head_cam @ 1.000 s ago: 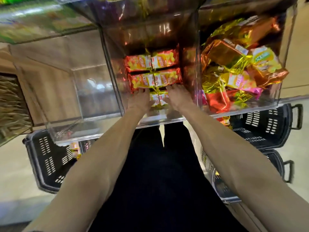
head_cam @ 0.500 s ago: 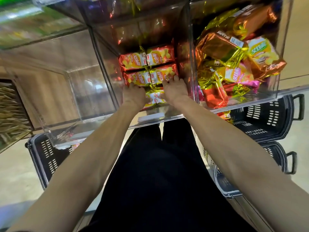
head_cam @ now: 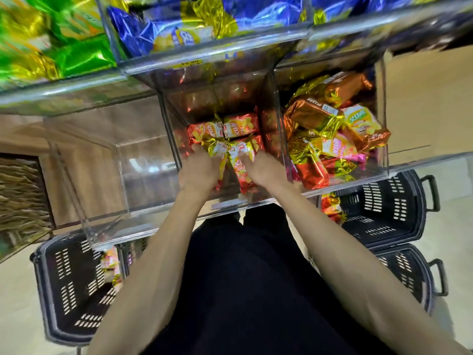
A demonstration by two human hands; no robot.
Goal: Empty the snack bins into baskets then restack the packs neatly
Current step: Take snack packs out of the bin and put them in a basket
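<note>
The restacking step is in hand. Two red packs [head_cam: 239,162] are gripped inside the middle bin [head_cam: 230,206], one by the left hand [head_cam: 198,172] and one by the right hand [head_cam: 266,171], it seems. Next, they need to be laid flat at 6 o'clock of the neat rows [head_cam: 240,125]. The fingertips are hidden by foil. The basket [head_cam: 64,290] at 7 o'clock is partly covered.

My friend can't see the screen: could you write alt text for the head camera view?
The left hand and right hand grip red-and-gold snack packs inside the middle clear bin. The right bin holds jumbled packs; black baskets stand below.
</note>
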